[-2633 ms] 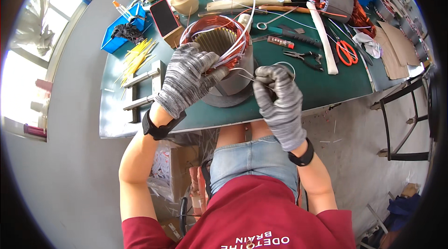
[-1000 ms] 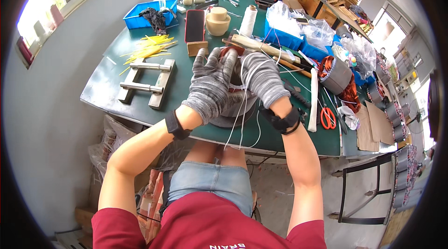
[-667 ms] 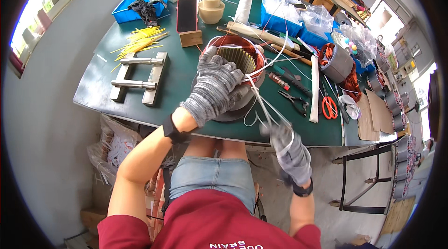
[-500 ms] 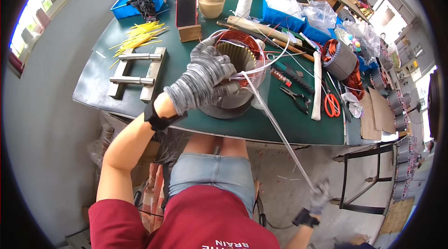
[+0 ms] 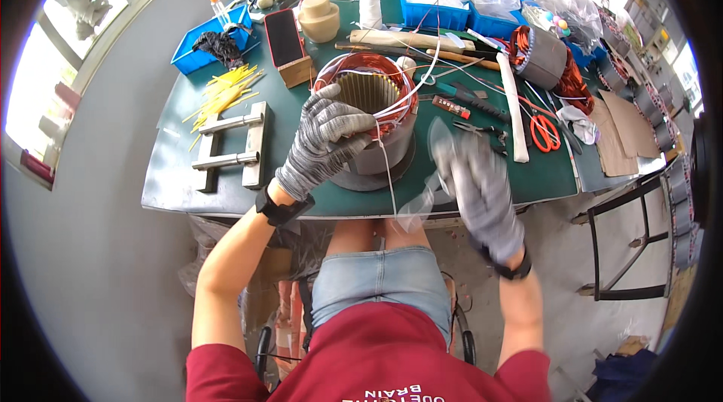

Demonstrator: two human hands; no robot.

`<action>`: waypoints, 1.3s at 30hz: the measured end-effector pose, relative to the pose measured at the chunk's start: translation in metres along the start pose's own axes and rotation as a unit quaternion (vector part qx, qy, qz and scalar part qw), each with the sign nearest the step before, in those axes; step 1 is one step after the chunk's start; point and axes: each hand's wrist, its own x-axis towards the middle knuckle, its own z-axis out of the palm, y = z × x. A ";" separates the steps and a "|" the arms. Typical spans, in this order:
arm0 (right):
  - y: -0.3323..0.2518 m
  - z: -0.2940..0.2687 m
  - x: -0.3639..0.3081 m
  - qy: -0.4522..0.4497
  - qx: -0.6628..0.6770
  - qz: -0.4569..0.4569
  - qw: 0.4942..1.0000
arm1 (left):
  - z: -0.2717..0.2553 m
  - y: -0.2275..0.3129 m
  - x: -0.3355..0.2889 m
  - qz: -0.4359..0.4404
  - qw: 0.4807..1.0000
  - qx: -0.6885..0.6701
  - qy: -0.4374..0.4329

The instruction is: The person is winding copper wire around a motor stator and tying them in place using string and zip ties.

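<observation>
A motor stator [image 5: 382,155], a grey cylinder with copper windings [image 5: 360,63] round its top, stands upright on a dark round base at the table's front. My left hand [image 5: 331,131], in a grey knit glove, lies against its near left rim. The thumb and forefinger close on white cord where it meets the windings. From there the white cord [image 5: 389,176] hangs down over the table's edge. My right hand [image 5: 478,187], gloved too, is raised to the right of the stator, its fingers smeared by motion. Clear film [image 5: 420,207] shows beside it, also blurred.
Left of the stator lie a metal frame with two bars [image 5: 254,147] and yellow strips [image 5: 222,97]. A phone [image 5: 284,36] leans on a wooden block behind. At right are pliers [image 5: 482,131], orange-handled scissors [image 5: 544,133], a white roll [image 5: 512,108] and another wound stator [image 5: 544,59].
My right hand has come up from low right to beside the stator. The cord that was stretched taut toward it now hangs down. My left hand stays at the rim.
</observation>
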 end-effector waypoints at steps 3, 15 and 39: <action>0.030 0.024 0.103 0.088 -0.002 0.014 0.996 | 0.002 0.000 0.006 -0.014 0.999 -0.020 -0.020; 0.027 0.049 0.087 0.199 -0.022 0.126 0.972 | 0.002 -0.002 0.012 0.034 0.999 0.010 -0.011; -0.047 0.075 0.003 -0.051 0.081 0.287 0.953 | 0.018 0.014 -0.001 0.002 0.968 0.245 -0.056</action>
